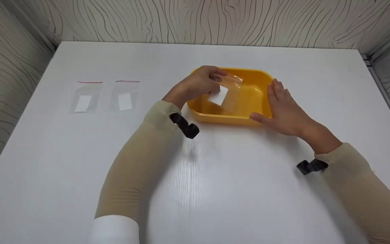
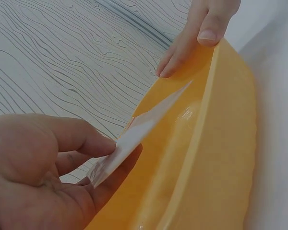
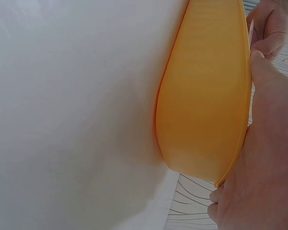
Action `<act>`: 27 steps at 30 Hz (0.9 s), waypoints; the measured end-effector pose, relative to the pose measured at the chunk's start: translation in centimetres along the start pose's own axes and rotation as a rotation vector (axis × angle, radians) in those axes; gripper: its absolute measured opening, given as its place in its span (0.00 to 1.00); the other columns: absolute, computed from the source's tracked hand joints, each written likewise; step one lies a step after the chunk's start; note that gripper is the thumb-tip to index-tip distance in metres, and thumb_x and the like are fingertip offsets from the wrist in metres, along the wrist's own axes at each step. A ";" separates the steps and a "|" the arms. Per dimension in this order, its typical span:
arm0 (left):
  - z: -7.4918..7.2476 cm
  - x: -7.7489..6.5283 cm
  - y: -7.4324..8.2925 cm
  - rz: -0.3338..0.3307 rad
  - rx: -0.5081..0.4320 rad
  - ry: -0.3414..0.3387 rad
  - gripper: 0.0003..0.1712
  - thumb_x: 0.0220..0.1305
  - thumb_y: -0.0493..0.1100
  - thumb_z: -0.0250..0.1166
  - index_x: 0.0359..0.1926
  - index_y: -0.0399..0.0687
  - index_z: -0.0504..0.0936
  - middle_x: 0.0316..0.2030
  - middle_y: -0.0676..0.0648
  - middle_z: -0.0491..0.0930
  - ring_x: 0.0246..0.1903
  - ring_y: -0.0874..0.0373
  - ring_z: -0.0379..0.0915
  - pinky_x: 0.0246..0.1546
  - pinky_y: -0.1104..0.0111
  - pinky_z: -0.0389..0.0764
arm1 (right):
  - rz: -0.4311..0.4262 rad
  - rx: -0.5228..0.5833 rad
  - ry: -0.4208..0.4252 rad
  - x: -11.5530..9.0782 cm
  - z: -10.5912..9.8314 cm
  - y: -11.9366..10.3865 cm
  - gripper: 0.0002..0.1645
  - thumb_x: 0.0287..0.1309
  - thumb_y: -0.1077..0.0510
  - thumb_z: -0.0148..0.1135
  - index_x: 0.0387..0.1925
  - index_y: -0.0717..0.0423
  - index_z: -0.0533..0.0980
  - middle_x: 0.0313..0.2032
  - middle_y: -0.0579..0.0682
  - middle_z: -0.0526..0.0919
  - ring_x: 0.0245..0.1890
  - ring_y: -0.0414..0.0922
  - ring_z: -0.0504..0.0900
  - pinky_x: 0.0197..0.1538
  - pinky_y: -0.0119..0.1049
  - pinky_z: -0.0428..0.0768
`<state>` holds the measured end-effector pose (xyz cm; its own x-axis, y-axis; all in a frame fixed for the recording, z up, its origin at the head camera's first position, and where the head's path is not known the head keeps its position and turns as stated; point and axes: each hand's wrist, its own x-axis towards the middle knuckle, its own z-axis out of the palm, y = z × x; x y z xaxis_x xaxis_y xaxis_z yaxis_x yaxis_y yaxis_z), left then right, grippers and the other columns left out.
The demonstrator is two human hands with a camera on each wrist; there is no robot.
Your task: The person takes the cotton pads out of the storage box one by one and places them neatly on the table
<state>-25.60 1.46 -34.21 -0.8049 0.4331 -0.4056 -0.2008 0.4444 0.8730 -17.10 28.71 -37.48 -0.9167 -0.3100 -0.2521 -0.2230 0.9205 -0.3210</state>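
Note:
My left hand (image 1: 200, 83) is over the left part of a yellow plastic tray (image 1: 230, 119). It pinches a clear zip bag (image 1: 234, 93) with a white card (image 1: 219, 96) inside. In the left wrist view, thumb and fingers hold the tilted bag (image 2: 144, 120) at one end, above the tray's inside. My right hand (image 1: 286, 110) rests against the tray's right end, fingers straight and spread along the rim, thumb on the front edge. The right wrist view shows the tray's outer wall (image 3: 204, 96) beside that hand (image 3: 264, 148).
Two more clear zip bags with red seal strips, one (image 1: 86, 98) left of the other (image 1: 125, 96), lie flat on the white table (image 1: 215, 189), left of the tray. Each contains a white card. Panels with a wood-line pattern (image 1: 195, 22) stand behind the table.

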 end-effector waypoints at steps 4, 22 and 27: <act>-0.2 -0.1 -0.2 -0.014 0.013 0.009 0.31 0.66 0.27 0.60 0.68 0.53 0.75 0.59 0.50 0.73 0.53 0.56 0.71 0.51 0.74 0.79 | -0.007 -0.002 0.004 0.0 0.0 0.0 0.72 0.63 0.21 0.48 0.77 0.68 0.27 0.78 0.63 0.21 0.78 0.60 0.24 0.77 0.57 0.34; -1.7 -0.8 -0.7 -0.014 0.030 0.024 0.32 0.66 0.30 0.60 0.69 0.57 0.74 0.61 0.51 0.72 0.53 0.55 0.71 0.52 0.72 0.79 | -0.013 -0.011 -0.017 -0.1 -0.1 0.0 0.71 0.64 0.21 0.47 0.76 0.67 0.25 0.77 0.63 0.19 0.77 0.61 0.23 0.77 0.55 0.33; -2.3 -1.2 -0.8 -0.003 0.019 0.028 0.32 0.67 0.30 0.60 0.70 0.55 0.73 0.62 0.50 0.71 0.55 0.54 0.70 0.55 0.72 0.78 | -0.007 -0.008 -0.015 -0.1 -0.1 0.0 0.72 0.64 0.21 0.48 0.76 0.67 0.25 0.77 0.62 0.19 0.78 0.61 0.24 0.77 0.55 0.33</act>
<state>-25.79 -1.22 -33.83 -0.8199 0.4098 -0.3998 -0.1925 0.4604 0.8666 -17.04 28.78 -37.33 -0.9099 -0.3203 -0.2636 -0.2324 0.9200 -0.3155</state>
